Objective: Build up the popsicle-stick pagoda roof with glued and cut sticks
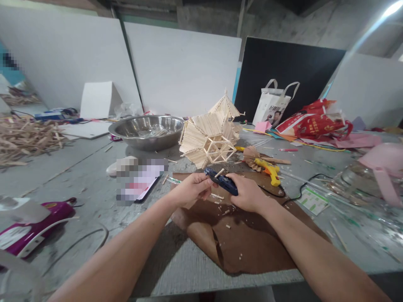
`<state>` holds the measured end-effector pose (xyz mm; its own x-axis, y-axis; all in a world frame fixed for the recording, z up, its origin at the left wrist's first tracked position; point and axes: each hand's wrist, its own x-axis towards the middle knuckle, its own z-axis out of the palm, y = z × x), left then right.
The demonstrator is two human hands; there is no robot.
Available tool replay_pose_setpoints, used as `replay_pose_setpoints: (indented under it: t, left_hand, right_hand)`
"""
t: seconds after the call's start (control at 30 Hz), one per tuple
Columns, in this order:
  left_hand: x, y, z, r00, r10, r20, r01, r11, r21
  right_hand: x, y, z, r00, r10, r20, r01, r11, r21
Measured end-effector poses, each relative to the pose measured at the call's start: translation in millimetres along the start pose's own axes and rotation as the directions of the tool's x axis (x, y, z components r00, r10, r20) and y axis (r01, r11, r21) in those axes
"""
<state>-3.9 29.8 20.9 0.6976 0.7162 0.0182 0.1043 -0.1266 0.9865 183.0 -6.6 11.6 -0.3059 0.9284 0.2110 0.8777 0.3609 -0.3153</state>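
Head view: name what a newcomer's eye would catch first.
Likely the pale stick model, standing mid-view. Left of it gleams a wide metal bowl; a red bag lies toward the back right. Nearer, the right hand grips a dark blue tool.

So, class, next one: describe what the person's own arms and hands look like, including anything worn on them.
Both forearms, left and right, are bare, with no sleeve in view. The left hand and right hand wear no gloves. No watch or bracelet shows at either wrist; some fingers are hidden, so rings can't be ruled out.
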Motion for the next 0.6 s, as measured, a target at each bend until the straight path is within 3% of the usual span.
replay_pose_setpoints:
  t: [0.33, 0.6]
  left_hand:
    - [0.2, -0.2, 1.8, 1.0, 0.005, -0.019, -0.005, 1.0, -0.005]
    - [0.2, -0.9, -0.4, 1.0, 0.008, 0.029, -0.008, 1.0, -0.004]
  right_hand:
    - [0.2, 0.1, 0.8, 1.0, -0.021, -0.02, 0.021, 1.0, 0.0]
    - [0.4, 0.6, 1.0, 1.0, -0.005, -0.007, 0.004, 1.0, -0.02]
